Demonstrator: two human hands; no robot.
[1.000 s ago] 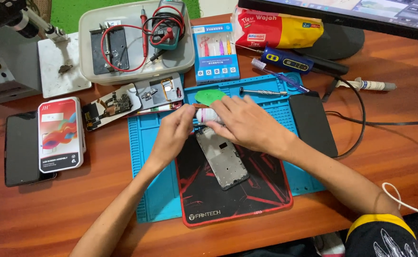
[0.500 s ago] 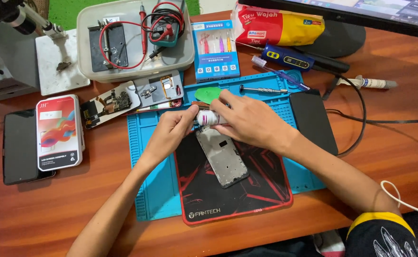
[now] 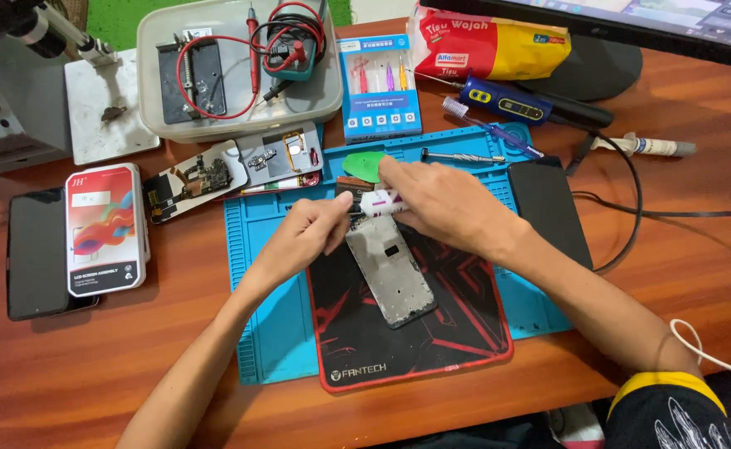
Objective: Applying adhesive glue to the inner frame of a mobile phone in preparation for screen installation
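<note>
plastic tub (image 3: 153, 125) with multimeter (image 3: 295, 41) | tissue pack (image 3: 490, 46) | boxed screen (image 3: 103, 229) | syringe (image 3: 644, 146)

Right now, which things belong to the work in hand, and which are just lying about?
In hand: left hand, right hand, small white-and-pink tube, grey phone frame, black-and-red mat.
Lying about: clear plastic tray, yellow-and-red tissue pack, boxed screen assembly, syringe.

A phone repair bench: blue repair mat (image 3: 257, 333), multimeter (image 3: 295, 46), circuit boards (image 3: 195, 179).
</note>
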